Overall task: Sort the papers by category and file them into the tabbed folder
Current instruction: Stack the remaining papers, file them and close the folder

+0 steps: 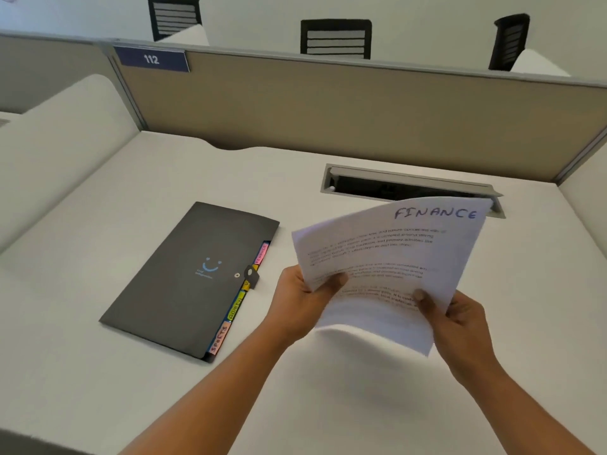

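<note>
Clearly the thin stack of white printed papers (387, 267) is off the desk, raised in both hands above its right half, the top sheet hand-lettered "FINANCE" in the upper corner. The sheets curl and the lower edge is blurred, so how many there are cannot be told. The left hand (305, 303) pinches the stack's left edge with the thumb on the printed face; the right hand (460, 320) grips the lower right edge the same way. Tilting the pages toward the head camera seems meant for reading the heading, which would be the sorting step.

Well apart to the left, the dark grey tabbed folder (193, 277) lies flat on the white desk (98, 372), its flap shut by a small snap strap (252, 274). Coloured tabs (230, 316) stick out along its right edge, one reading "SPORTS", a pink one near the top seemingly "FINANCE". Filing would likely call for opening that strap first.

Behind the papers sits a grey cable tray slot (410, 185), then a tan partition (328, 103).
</note>
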Demonstrator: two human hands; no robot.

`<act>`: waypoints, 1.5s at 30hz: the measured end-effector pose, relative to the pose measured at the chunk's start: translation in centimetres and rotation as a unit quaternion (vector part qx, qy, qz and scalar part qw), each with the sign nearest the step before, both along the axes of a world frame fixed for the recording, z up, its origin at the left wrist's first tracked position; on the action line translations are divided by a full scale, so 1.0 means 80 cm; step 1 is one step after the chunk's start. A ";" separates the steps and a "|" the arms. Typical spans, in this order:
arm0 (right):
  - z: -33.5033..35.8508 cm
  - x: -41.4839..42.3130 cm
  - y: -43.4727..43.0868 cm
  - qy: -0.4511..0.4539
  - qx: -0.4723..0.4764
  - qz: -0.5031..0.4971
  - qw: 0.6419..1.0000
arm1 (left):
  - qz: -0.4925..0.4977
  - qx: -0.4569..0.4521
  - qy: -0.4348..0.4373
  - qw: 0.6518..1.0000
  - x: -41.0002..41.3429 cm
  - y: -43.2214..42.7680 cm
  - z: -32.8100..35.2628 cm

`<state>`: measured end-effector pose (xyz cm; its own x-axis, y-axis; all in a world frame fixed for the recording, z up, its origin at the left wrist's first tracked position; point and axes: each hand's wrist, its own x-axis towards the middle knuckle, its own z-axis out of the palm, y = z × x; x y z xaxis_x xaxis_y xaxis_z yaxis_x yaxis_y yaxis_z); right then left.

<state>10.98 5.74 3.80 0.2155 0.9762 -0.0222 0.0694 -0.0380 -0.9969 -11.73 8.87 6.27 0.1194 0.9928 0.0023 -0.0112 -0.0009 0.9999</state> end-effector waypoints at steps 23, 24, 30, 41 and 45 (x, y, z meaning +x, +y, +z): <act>-0.049 -0.023 -0.011 0.007 -0.090 -0.115 0.989 | 0.083 0.029 0.429 0.899 -0.133 0.043 -0.056; -0.051 -0.021 -0.010 0.014 -0.096 -0.118 0.988 | 0.092 0.015 0.497 0.863 -0.148 0.041 -0.063; -0.059 -0.018 -0.004 0.060 -0.129 -0.115 0.983 | 0.042 -0.183 0.686 0.703 -0.188 0.029 -0.101; -0.053 -0.008 0.007 0.072 -0.138 -0.102 0.982 | -0.086 -0.054 0.797 0.596 -0.155 0.024 -0.055; -0.055 -0.004 0.008 0.080 -0.143 -0.101 0.981 | -0.061 0.000 0.794 0.604 -0.144 0.029 -0.049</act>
<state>10.69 6.37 -0.58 0.3752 0.8627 -0.3391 -0.1243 -0.3157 -0.9407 -23.26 11.19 2.36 0.0425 0.9765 -0.2113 0.9632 -0.0962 -0.2511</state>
